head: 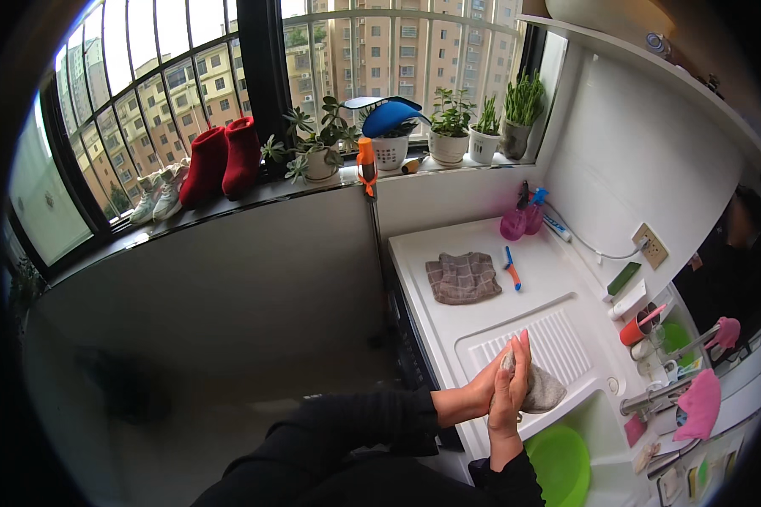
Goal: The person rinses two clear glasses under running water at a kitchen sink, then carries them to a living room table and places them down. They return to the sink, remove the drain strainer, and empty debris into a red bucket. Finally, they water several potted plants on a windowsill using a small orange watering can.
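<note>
My left hand (484, 388) and my right hand (510, 390) press together over the ribbed washboard (548, 342) of a white laundry sink. Between the palms is a grey cloth (541, 388), its free part hanging out to the right; my fingers point away from me. Farther back on the counter lies a folded brown checked cloth (463, 277). Beside it rests a blue and orange handled tool (512, 269), perhaps a razor or brush. A green plastic basin (558, 466) sits in the sink bowl, just below my hands.
Two pink spray bottles (521, 218) stand at the back corner. Along the right wall are a toothpaste tube (557, 228), a power socket (650, 246), a red cup (637, 326) and a faucet (650, 400) with a pink cover. Potted plants (449, 130) and red boots (204, 166) line the windowsill.
</note>
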The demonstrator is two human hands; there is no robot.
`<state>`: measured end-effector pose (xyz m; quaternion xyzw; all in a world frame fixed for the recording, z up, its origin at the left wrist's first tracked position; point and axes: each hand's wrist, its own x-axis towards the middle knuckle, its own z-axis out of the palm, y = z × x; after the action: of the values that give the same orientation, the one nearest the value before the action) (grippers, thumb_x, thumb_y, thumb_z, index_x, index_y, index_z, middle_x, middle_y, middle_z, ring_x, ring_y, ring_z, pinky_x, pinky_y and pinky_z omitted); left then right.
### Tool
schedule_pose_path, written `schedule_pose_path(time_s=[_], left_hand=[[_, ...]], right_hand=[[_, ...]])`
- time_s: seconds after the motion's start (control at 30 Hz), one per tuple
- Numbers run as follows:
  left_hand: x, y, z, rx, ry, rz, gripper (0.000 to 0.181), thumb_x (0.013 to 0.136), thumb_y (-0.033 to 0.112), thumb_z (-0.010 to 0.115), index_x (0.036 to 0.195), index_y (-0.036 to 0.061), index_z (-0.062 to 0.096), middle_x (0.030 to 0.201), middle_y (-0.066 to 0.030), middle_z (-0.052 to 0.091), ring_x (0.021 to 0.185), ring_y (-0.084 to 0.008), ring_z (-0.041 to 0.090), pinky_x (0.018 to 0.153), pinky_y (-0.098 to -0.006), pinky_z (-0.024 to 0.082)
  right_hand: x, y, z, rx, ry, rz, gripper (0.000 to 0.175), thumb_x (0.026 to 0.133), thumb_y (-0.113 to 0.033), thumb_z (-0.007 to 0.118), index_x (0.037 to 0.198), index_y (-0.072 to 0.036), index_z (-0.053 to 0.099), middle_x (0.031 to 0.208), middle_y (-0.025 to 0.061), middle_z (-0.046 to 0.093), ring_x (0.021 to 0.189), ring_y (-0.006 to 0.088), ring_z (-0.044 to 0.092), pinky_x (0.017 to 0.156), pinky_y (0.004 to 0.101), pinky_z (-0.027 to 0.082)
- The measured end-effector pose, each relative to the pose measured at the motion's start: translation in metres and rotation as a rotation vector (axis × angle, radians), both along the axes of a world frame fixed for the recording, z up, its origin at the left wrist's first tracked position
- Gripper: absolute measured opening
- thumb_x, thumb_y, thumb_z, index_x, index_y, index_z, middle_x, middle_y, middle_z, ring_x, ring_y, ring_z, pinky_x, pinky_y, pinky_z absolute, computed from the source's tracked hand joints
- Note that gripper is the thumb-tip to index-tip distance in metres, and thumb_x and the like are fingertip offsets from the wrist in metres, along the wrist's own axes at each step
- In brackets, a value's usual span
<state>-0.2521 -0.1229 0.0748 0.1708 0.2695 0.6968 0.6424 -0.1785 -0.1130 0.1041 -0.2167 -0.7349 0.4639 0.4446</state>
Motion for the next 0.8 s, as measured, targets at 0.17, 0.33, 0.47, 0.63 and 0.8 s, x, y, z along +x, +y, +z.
schedule_pose_path(time_s=[0.17,0.33,0.47,0.63,0.8], left_hand=[[-0.016,0.005,-0.034,0.038,-0.166,-0.087,0.039,0.101,0.044,0.037,0.112,0.0122,0.057,0.108,-0.0039,0.062,0.098,-0.0181,0.061,0.086,-0.0328,0.050],[-0.033,0.001,-0.054,0.168,-0.708,-0.525,0.037,0.097,0.043,0.047,0.091,0.0104,0.064,0.091,-0.0035,0.067,0.083,-0.0159,0.064,0.076,-0.0296,0.054],[-0.017,-0.009,-0.031,-0.182,-0.336,-0.239,0.033,0.093,0.036,0.060,0.073,0.0098,0.064,0.071,-0.0026,0.067,0.058,-0.0125,0.062,0.054,-0.0233,0.053],[-0.035,-0.033,0.009,-0.209,-0.247,-0.216,0.045,0.096,0.048,0.047,0.091,0.0052,0.061,0.089,-0.0100,0.066,0.077,-0.0198,0.064,0.068,-0.0346,0.055],[-0.003,-0.002,-0.035,-0.128,-0.166,-0.294,0.041,0.098,0.044,0.041,0.109,0.0078,0.056,0.107,-0.0059,0.060,0.099,-0.0132,0.057,0.086,-0.0310,0.049]], right_hand=[[0.000,0.003,0.008,-0.508,0.306,0.348,0.062,0.093,-0.043,0.050,0.136,0.000,0.043,0.155,0.0159,0.018,0.144,0.0307,0.014,0.116,0.0413,0.012],[0.024,-0.006,-0.006,-1.167,0.758,0.581,0.037,0.096,-0.037,0.051,0.108,-0.004,0.064,0.114,0.0112,0.063,0.109,0.0235,0.058,0.097,0.0352,0.045],[0.016,0.008,-0.051,-1.403,0.723,0.299,0.022,0.097,-0.023,0.050,0.105,-0.009,0.064,0.077,-0.0048,0.067,0.060,0.0048,0.061,0.062,0.0223,0.054],[0.026,-0.007,-0.034,-0.479,0.101,0.019,0.029,0.098,-0.025,0.049,0.117,-0.004,0.057,0.100,0.0058,0.065,0.084,0.0174,0.063,0.077,0.0308,0.050],[0.024,0.001,-0.086,0.319,-0.090,-0.322,0.058,0.096,-0.044,0.043,0.133,0.001,0.043,0.128,0.0191,0.046,0.122,0.0362,0.041,0.104,0.0478,0.030]])
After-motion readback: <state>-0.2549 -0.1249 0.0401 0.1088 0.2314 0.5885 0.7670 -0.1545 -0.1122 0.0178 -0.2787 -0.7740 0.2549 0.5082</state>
